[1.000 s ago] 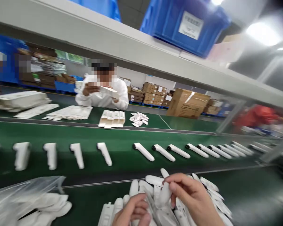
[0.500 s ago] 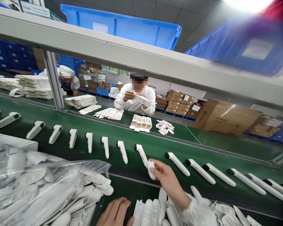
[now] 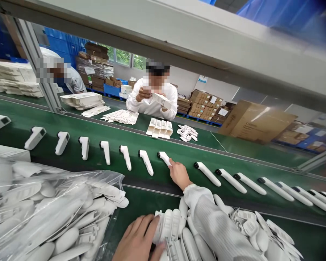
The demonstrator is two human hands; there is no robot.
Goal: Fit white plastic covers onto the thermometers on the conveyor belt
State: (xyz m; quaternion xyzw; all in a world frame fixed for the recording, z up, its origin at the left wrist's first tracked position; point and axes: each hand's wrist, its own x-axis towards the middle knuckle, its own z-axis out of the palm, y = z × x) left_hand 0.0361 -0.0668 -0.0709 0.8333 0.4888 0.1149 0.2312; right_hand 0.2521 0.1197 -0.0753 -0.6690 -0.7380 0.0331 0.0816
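We're touching the white device (image 3: 164, 158) at its near end with our right hand (image 3: 180, 174), the closer one; fingers bending, grip hidden, can't tell if holding. Device's lying on the green belt (image 3: 73, 125), slanting away up-left. Left hand's (image 3: 139, 235) resting half-open at white casings (image 3: 167, 224).

Bright, fairly even indoor light fills the view, with daylight at the windows (image 3: 122, 57). The beam (image 3: 195, 32) has a pale, lit face and a shaded underside. Glare streaks the clear bag (image 3: 57, 214) and the tape on the carton (image 3: 256, 125). The middle is reasonably sharp; toward the right, detail smears, and the blue bin (image 3: 293, 18) is hazy. The upper right corner darkens to black, wide-angle stretching shows near the edges, and pixel blocks mask two heads.
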